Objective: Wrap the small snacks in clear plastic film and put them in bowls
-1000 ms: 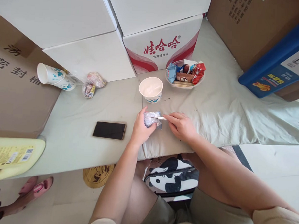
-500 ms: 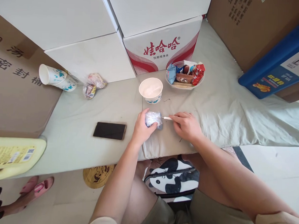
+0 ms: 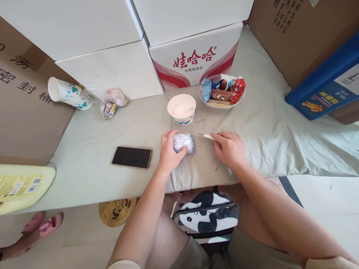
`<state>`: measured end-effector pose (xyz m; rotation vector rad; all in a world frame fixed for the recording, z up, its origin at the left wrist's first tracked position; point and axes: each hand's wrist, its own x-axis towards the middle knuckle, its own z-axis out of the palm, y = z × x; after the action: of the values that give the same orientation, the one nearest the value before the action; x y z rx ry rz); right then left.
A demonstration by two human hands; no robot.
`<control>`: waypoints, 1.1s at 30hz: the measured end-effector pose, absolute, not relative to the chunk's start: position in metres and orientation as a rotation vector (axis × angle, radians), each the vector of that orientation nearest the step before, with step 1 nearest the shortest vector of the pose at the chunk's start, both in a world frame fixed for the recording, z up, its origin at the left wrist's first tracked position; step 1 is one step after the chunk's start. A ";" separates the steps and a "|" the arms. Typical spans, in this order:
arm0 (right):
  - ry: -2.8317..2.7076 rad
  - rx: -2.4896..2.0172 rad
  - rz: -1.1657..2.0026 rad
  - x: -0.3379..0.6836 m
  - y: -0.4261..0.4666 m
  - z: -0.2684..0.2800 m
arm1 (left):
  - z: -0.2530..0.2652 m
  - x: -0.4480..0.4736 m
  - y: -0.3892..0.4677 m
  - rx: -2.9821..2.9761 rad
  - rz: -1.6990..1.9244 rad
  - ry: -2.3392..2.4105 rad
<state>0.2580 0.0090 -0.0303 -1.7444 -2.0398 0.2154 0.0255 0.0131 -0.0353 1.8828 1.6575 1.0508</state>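
Observation:
My left hand (image 3: 170,154) grips a small block wrapped in shiny clear plastic (image 3: 183,143), with bluish edges, thumb on the near side and fingers at the left and far side. The block lies on the cloth-covered surface. To its right, my right hand (image 3: 230,150) pinches a small tool with a white handle (image 3: 208,136) and a thin dark tip pointing left; its exact kind is unclear. That tip is apart from the block. Just beyond the block stands a paper bowl (image 3: 181,109) with blue print and something whitish inside.
Wrapped snacks fill a clear bowl (image 3: 222,92) before a white-and-red carton (image 3: 197,60). A phone (image 3: 131,157) lies at left, with paper cups (image 3: 65,92) and small packets (image 3: 114,103) behind. A blue jug (image 3: 330,81) and a yellow jug (image 3: 19,187) flank the surface. Someone's foot in a pink slipper shows lower left.
My right hand has drawn the white-handled tool right, off the wrapped block, and its tip now points farther up. My left hand still holds the block, slightly shifted left.

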 end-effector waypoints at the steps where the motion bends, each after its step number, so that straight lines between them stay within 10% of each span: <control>1: -2.012 -1.788 0.199 0.259 0.010 -0.030 | -0.035 0.025 0.013 1.886 1.065 1.638; 8: -1.912 -1.740 0.237 0.256 0.010 -0.033 | -0.035 0.025 0.012 1.773 1.121 1.445; 16: -1.750 -1.240 1.014 0.236 0.005 -0.035 | -0.032 0.037 0.002 1.671 1.043 1.201; 33: -1.711 -1.380 0.897 0.237 0.010 -0.038 | -0.020 0.040 0.007 1.731 0.952 1.252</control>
<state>0.2365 0.0097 -0.0376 -1.3802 -1.7109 0.8974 0.0399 0.0067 -0.0204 1.7308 1.2518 0.9516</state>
